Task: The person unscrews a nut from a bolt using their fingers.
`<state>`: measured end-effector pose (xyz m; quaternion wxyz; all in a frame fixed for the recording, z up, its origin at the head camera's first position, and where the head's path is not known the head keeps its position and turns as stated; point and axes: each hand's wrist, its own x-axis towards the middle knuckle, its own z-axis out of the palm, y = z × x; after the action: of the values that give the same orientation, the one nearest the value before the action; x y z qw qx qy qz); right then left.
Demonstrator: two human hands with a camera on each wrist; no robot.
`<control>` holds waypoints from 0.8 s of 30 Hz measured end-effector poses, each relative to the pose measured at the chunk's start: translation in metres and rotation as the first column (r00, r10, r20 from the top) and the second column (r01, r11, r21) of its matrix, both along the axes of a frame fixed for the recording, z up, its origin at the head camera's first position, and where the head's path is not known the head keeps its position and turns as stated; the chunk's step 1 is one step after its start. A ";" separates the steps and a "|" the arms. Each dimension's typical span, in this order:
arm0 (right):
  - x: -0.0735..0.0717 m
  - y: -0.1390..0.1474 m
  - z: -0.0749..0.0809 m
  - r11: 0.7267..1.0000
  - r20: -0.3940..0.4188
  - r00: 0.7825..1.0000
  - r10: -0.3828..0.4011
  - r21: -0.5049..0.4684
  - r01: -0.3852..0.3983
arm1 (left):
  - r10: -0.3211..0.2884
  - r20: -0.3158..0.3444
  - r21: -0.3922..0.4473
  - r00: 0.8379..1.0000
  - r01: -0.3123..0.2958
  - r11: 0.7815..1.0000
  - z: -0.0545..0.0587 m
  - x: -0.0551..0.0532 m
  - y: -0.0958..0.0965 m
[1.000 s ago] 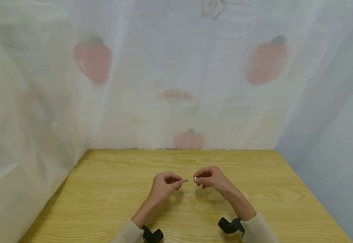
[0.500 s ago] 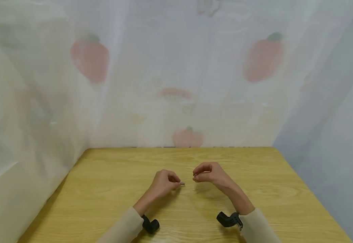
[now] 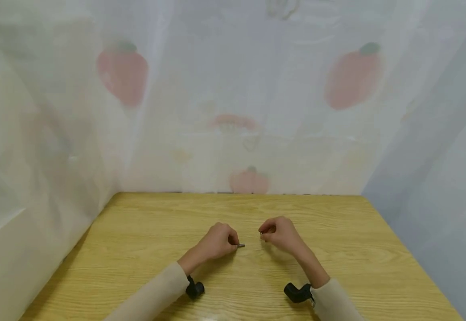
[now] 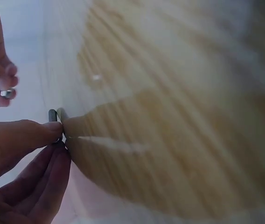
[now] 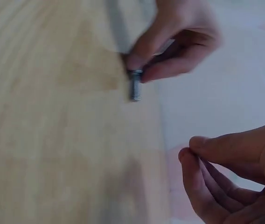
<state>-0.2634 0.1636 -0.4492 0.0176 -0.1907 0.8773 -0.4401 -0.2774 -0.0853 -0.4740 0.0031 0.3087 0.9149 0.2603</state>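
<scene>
In the head view, my left hand (image 3: 218, 240) pinches a bolt (image 3: 241, 245) low over the wooden table, its threaded end pointing right. The left wrist view has these fingertips right at the tabletop, with the grey bolt (image 4: 52, 115) standing out past the thumb. Opposite, a short gap away, my right hand (image 3: 282, 234) pinches a small shiny metal nut (image 4: 6, 93) between thumb and forefinger. Threads show on the bolt (image 5: 135, 88) in the right wrist view, while the right fingertips (image 5: 198, 142) hide the nut there. Bolt and nut are apart.
A wood-grain table (image 3: 233, 290) spreads beneath both hands. Behind it hangs a pale curtain (image 3: 233, 80) with strawberry prints, and similar sheeting closes in both sides. Black wrist cameras, left (image 3: 195, 288) and right (image 3: 298, 293), sit at the beige sleeves.
The left hand has turned palm-down and come lower toward the table with the bolt. Holding the nut, the right hand has drawn slightly right, so the gap between them is wider.
</scene>
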 end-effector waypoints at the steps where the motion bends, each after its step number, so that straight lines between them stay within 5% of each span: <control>1: 0.000 -0.002 -0.001 0.999 -0.027 1.000 0.003 0.051 -0.001 | -0.001 -0.001 -0.003 1.000 0.001 1.000 0.000 0.000 0.000; 7: 0.003 -0.010 -0.010 0.980 -0.106 0.994 0.016 0.198 0.006 | -0.022 0.010 -0.001 1.000 0.022 1.000 0.000 -0.001 -0.002; 15: 0.005 -0.016 -0.025 0.985 -0.083 0.996 0.022 0.175 -0.007 | -0.001 0.051 0.001 0.999 0.000 1.000 -0.002 0.002 -0.003; 24: 0.006 -0.010 -0.020 0.990 -0.003 0.999 -0.049 0.130 0.049 | 0.048 0.143 0.020 0.989 -0.051 0.998 0.002 0.006 -0.006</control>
<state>-0.2569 0.1531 -0.4692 0.0194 -0.1673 0.9086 -0.3823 -0.2709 -0.0916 -0.4717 0.0583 0.2664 0.9165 0.2926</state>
